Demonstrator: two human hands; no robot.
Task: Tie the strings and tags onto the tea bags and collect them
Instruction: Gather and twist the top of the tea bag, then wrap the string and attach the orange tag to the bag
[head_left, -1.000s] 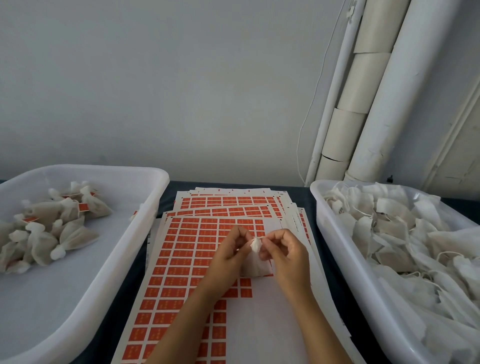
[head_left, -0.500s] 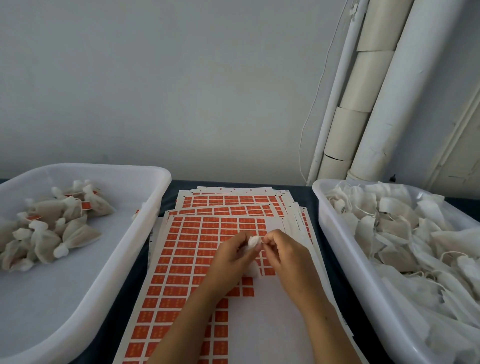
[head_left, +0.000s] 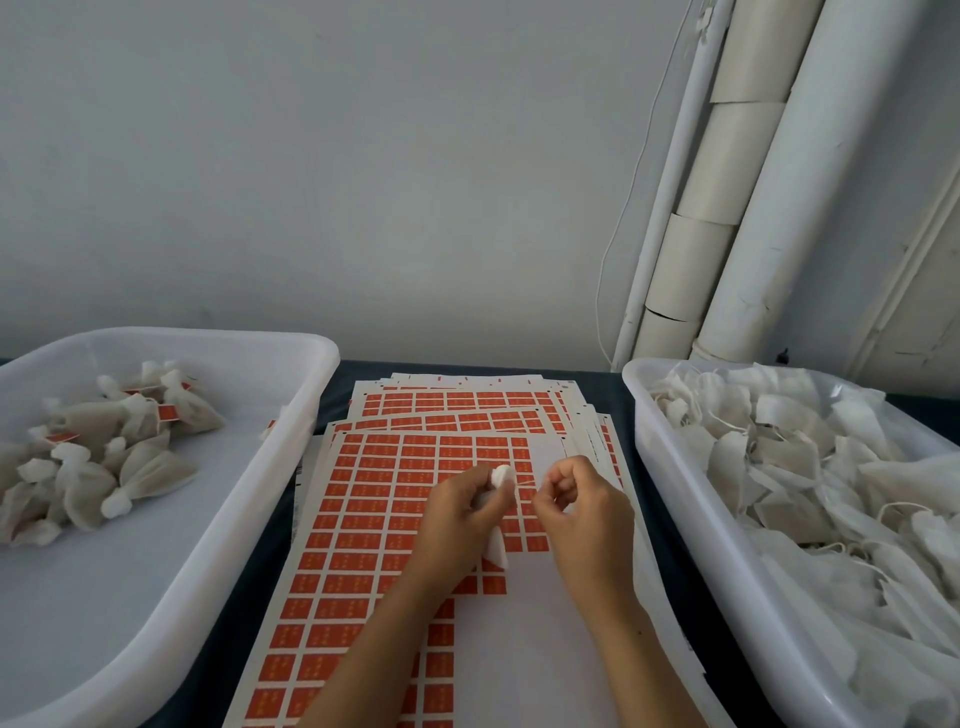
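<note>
A small white gauze tea bag (head_left: 500, 477) is sitting gathered in my left hand (head_left: 457, 512), above the orange tag sheets (head_left: 415, 499), while my right hand (head_left: 584, 512) is pinching its thin string (head_left: 524, 484) taut. Few finished bags are lying in the left white plastic tub (head_left: 291, 436); the right tub (head_left: 675, 499) is holding many untied ones.

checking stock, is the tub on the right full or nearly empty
Full: the right tub is heaped to its rim with loose white tea bags.
</note>
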